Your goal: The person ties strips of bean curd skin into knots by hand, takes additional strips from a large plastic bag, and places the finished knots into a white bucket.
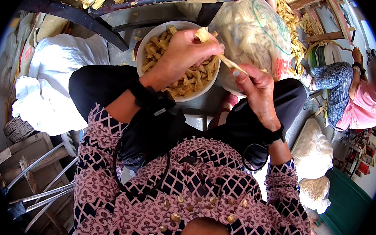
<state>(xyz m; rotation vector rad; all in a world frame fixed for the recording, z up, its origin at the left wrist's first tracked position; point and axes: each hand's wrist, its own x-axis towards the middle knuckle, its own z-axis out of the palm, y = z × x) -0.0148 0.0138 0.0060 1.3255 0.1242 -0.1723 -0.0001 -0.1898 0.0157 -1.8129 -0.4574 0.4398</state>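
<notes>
Above a white basin (194, 97), my left hand (186, 53) pinches the upper part of a pale yellow, flat strip (232, 65), whose folded end (202, 34) sticks up past the fingers. The strip's other end runs down to my right hand (257, 89), closed on it between thumb and fingers. It looks twisted and taut between the two hands. Many short, knotted yellow pieces (190, 82) lie heaped in the basin under my left hand. Beside the basin, behind my right hand, stands a large clear plastic bag (251, 31) full of similar pale material.
A dark wooden bench (142, 2) with yellow scraps stands ahead. White sacks (64, 60) fill the left side, above metal tubes (50, 192). At right sits another person (350, 90) near a heap of yellow strips (293, 38). Filled bags (311, 151) stand by a green bin (346, 198).
</notes>
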